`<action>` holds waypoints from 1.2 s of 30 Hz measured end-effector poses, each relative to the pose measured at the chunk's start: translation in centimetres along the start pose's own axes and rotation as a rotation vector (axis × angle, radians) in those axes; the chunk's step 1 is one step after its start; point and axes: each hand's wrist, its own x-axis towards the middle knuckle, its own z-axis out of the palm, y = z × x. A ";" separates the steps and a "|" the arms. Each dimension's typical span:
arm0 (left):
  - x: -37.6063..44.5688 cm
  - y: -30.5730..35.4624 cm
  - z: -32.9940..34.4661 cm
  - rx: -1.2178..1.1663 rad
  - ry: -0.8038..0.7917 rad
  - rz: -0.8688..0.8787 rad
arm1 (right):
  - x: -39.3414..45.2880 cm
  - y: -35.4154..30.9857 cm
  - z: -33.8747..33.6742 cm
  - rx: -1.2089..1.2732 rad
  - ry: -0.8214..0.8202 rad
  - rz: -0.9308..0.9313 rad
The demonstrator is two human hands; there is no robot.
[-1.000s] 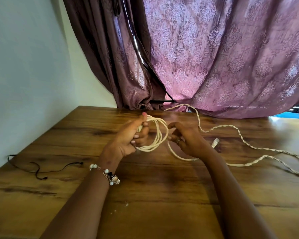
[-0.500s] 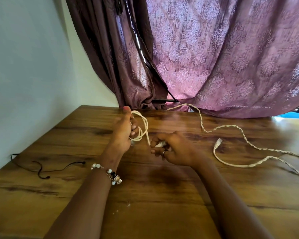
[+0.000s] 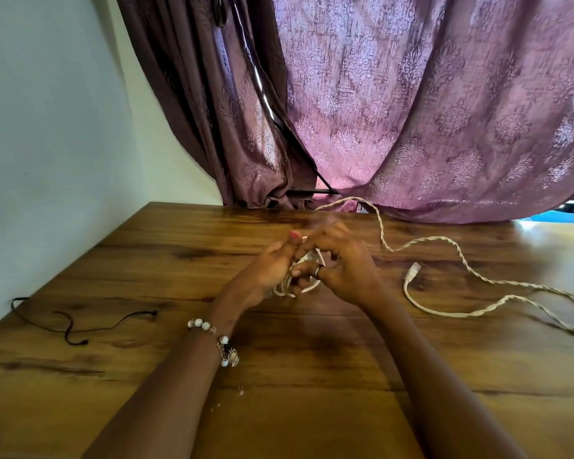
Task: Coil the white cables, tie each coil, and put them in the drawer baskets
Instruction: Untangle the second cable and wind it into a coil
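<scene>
A small coil of white cable is bunched between both hands above the middle of the wooden table. My left hand grips the coil from the left, thumb up. My right hand pinches the same coil from the right, its fingers curled over the top. Most of the coil is hidden by my fingers. A second white cable, partly twisted, trails loose over the right side of the table, its plug end lying just right of my right hand.
A thin black cord lies at the table's left edge. A purple patterned curtain hangs down to the table's far edge. A pale wall runs along the left side.
My right hand moved up and left to close over the coil in my left hand. The coil shrank from wide loops to a tight bunch. The loose cable's plug end came free to lie on the table.
</scene>
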 end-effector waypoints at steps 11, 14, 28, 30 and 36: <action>-0.2 0.5 0.4 -0.136 -0.026 -0.079 | -0.2 0.4 0.6 0.363 -0.147 0.078; 0.3 0.4 0.2 -0.203 0.015 -0.113 | -0.3 0.7 0.9 0.375 -0.008 0.186; 1.0 -0.4 0.3 -0.408 -0.091 -0.048 | -0.9 3.8 0.9 0.334 0.297 0.411; 1.1 -0.3 0.4 -0.434 -0.060 -0.039 | -1.0 3.6 1.0 0.279 0.256 0.357; 1.4 -0.4 0.2 -0.394 0.062 -0.024 | -1.2 3.3 1.4 0.011 0.087 0.088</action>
